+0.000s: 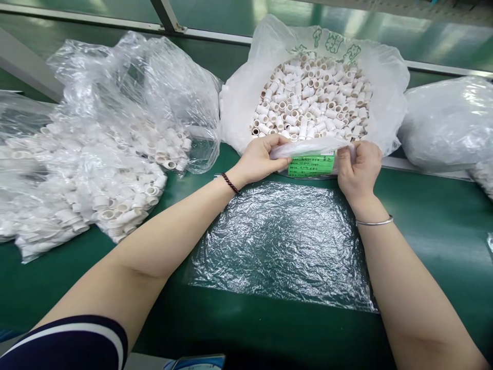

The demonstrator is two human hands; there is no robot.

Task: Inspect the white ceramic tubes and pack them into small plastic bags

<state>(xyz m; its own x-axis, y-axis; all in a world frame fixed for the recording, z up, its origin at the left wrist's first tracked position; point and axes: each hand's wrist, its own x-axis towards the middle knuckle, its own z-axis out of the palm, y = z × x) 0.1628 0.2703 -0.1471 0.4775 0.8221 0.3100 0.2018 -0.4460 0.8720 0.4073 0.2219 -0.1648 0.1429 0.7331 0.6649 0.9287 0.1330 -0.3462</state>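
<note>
A wide white plastic bag [389, 97] full of short white pipe fittings [308, 97] lies open in front of me, green writing on its far side. My left hand [264, 159] pinches the near rim of this bag between thumb and fingers. At the rim's other end, my right hand [360, 167] is closed around the gathered plastic. Between my hands a green label [311, 164] with handwriting shows just under the rim. A flat, crinkled clear plastic bag [281, 241] lies on the green table below my wrists.
Clear bags of white fittings [119, 200] are heaped on the left of the green table [435, 236]. Another filled plastic bag [450, 123] stands at the right. A metal rail [215, 36] runs along the back. A blue-edged item [198, 362] shows at the bottom edge.
</note>
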